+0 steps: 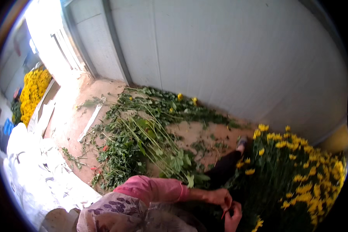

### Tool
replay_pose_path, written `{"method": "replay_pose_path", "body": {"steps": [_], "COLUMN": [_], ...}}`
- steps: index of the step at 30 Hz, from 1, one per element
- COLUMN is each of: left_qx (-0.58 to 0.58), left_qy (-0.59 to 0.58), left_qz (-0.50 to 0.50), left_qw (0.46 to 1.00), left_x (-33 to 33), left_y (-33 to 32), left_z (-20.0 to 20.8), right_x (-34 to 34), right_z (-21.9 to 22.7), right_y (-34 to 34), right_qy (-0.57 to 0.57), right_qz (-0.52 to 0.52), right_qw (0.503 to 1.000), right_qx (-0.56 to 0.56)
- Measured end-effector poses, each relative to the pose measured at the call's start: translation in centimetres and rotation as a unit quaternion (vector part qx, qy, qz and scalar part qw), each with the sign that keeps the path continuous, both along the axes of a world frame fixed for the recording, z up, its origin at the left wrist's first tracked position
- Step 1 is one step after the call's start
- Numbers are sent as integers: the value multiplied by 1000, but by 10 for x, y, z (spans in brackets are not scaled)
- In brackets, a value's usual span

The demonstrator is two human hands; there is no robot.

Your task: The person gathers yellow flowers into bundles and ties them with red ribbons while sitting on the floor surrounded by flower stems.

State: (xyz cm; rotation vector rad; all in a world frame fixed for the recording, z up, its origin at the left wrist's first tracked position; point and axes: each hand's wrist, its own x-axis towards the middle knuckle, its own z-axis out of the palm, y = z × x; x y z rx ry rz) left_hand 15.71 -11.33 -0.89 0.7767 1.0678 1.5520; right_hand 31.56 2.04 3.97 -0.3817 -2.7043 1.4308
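Observation:
My left hand (219, 198), below a pink sleeve, has its fingers pinched together. Just under it my right hand (233, 218) is closed too, at the lower edge. A thin red strip (223, 213) shows between the two hands; it looks like a tie, and both hands seem to pinch it. Its ends are hidden by the fingers. Beside my hands on the right stands a large mass of yellow chrysanthemums (303, 188) with dark green stems. Whether the strip goes around any stems cannot be seen.
Cut green stems and leaves (143, 135) litter the brown floor (71, 120). A pale panel wall (236, 58) runs behind. White sheeting (38, 166) lies at left, and more yellow flowers (34, 91) stand near the bright doorway (52, 38). My dark-trousered leg (225, 166) extends among the plants.

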Motion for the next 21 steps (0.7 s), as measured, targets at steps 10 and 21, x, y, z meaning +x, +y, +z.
{"method": "replay_pose_path", "body": {"steps": [10,21], "left_qx": [112,13], "left_qy": [111,495], "left_qz": [195,249], "left_qw": [968,832], "left_x": [20,15], "left_y": [24,4], "left_z": [-21,37], "right_x": [-47,-21], "right_z": [39,22], "right_y": [-21,3], "right_qy": [-8,64], "right_qz": [-45,-41], "right_qw": [985,996], "right_qx": [-164,-43]}}
